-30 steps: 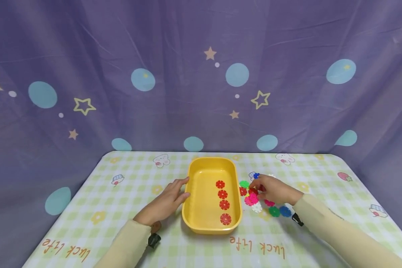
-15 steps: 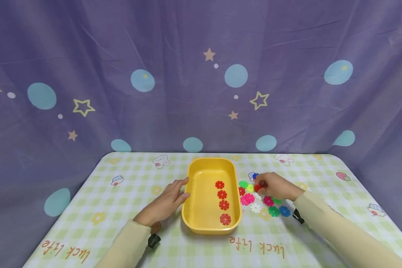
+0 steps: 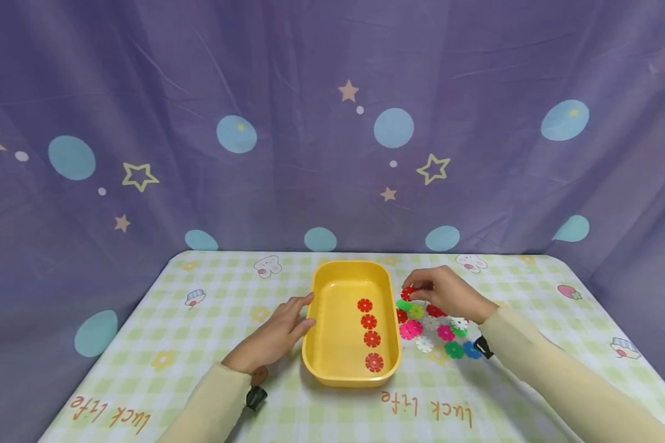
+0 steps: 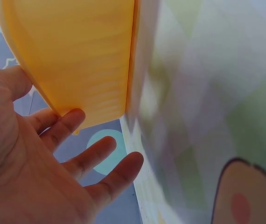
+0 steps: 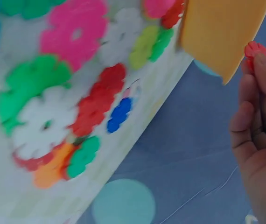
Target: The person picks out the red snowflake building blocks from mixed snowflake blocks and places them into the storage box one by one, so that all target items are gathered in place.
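A yellow tray (image 3: pixel 326 332) stands on the table with a column of red snowflake discs (image 3: pixel 372 339) lying along its right side. My left hand (image 3: pixel 274 332) rests against the tray's left rim; in the left wrist view its fingers (image 4: pixel 102 151) are spread and fairly straight, thumb and fingertips at the rim. Between thumb and fingertips my right hand (image 3: pixel 449 292) pinches a red snowflake disc (image 5: pixel 256 52), raised just right of the tray's right wall. Below that hand lies a loose pile of snowflake discs (image 3: pixel 411 330) in pink, white, green, red, blue and other colours, partly overlapping.
The checked tablecloth (image 3: pixel 199 338) covers the table and bears printed pictures and lettering. A purple curtain (image 3: pixel 288 172) hangs behind the far edge. The pile of discs sits close to the tray's right wall.
My right hand has picked a red disc out of the pile, lifted it and moved it left toward the tray. The left hand and the tray have stayed in place.
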`<action>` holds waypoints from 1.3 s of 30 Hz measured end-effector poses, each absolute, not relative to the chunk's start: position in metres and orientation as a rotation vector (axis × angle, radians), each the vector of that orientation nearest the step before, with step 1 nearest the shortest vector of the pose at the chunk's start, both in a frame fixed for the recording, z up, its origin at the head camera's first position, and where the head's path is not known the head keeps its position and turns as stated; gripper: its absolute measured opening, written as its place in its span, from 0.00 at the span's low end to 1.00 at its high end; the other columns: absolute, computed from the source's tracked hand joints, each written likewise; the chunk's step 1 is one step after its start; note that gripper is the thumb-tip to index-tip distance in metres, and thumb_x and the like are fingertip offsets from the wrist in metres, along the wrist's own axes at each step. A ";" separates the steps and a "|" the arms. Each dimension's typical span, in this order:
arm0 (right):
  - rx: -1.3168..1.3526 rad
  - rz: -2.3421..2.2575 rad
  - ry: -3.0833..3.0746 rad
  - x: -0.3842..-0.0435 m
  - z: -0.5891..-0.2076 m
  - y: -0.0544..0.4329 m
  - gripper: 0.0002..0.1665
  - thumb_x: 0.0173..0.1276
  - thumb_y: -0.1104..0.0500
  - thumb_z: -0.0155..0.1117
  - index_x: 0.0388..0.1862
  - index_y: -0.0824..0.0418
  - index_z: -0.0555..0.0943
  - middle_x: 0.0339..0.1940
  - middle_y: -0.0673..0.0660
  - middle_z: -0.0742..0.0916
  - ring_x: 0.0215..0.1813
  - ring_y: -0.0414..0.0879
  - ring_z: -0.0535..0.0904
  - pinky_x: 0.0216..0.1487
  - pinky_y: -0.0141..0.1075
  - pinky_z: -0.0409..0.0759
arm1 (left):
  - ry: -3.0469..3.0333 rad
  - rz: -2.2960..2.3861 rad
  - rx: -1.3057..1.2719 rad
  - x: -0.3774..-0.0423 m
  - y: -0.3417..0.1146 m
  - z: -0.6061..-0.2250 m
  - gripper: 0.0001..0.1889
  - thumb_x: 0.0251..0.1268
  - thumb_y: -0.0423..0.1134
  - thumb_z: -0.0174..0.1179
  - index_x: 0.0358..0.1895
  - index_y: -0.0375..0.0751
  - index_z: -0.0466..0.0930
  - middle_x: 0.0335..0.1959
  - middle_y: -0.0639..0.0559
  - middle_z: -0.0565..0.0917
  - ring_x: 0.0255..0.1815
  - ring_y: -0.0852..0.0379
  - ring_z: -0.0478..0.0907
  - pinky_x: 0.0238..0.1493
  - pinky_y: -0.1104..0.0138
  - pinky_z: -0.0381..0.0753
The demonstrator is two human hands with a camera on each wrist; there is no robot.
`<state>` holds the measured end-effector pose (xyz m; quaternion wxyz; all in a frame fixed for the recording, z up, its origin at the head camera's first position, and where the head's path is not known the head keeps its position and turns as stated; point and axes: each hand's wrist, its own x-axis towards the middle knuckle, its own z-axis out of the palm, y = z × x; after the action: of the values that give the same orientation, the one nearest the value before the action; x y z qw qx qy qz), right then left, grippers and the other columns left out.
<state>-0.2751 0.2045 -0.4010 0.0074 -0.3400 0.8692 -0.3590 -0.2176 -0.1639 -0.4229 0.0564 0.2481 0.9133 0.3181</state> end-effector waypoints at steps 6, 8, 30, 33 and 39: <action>-1.274 -1.115 2.712 -0.279 -0.391 0.182 0.13 0.59 0.65 0.69 0.42 0.52 0.87 0.37 0.42 0.86 0.34 0.38 0.78 0.35 0.33 0.79 | 2.782 0.934 0.741 -0.218 -0.164 -0.422 0.30 0.75 0.52 0.43 0.74 0.44 0.53 0.69 0.53 0.61 0.68 0.53 0.56 0.64 0.53 0.60; -1.310 -1.088 2.705 -0.283 -0.391 0.171 0.14 0.57 0.65 0.71 0.41 0.50 0.87 0.36 0.42 0.86 0.34 0.37 0.77 0.34 0.32 0.79 | 2.779 0.929 0.740 -0.218 -0.164 -0.422 0.30 0.75 0.52 0.43 0.74 0.45 0.53 0.69 0.53 0.61 0.68 0.53 0.56 0.65 0.53 0.60; -0.932 -0.604 3.012 -0.325 -0.416 0.096 0.07 0.54 0.64 0.74 0.32 0.54 0.90 0.31 0.47 0.87 0.36 0.46 0.77 0.47 0.38 0.77 | 2.804 0.867 0.759 -0.216 -0.163 -0.420 0.29 0.76 0.50 0.43 0.75 0.45 0.52 0.70 0.53 0.60 0.70 0.51 0.55 0.66 0.54 0.58; -0.856 -0.576 3.053 -0.323 -0.417 0.092 0.07 0.55 0.64 0.73 0.32 0.53 0.90 0.32 0.48 0.87 0.36 0.46 0.76 0.48 0.39 0.76 | 2.802 0.872 0.765 -0.216 -0.163 -0.420 0.29 0.76 0.50 0.43 0.74 0.45 0.52 0.70 0.53 0.61 0.69 0.51 0.55 0.65 0.54 0.58; -0.797 -0.398 3.134 -0.320 -0.418 0.083 0.06 0.55 0.64 0.72 0.31 0.54 0.90 0.33 0.50 0.86 0.35 0.49 0.77 0.44 0.42 0.77 | 2.798 0.874 0.752 -0.216 -0.164 -0.420 0.29 0.76 0.51 0.43 0.74 0.45 0.52 0.70 0.53 0.60 0.69 0.51 0.55 0.66 0.54 0.58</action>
<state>-0.3203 0.0833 -0.4179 -0.0583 -0.2441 0.9603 -0.1219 -0.2164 -0.1642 -0.4203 0.0575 0.2481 0.9231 0.2882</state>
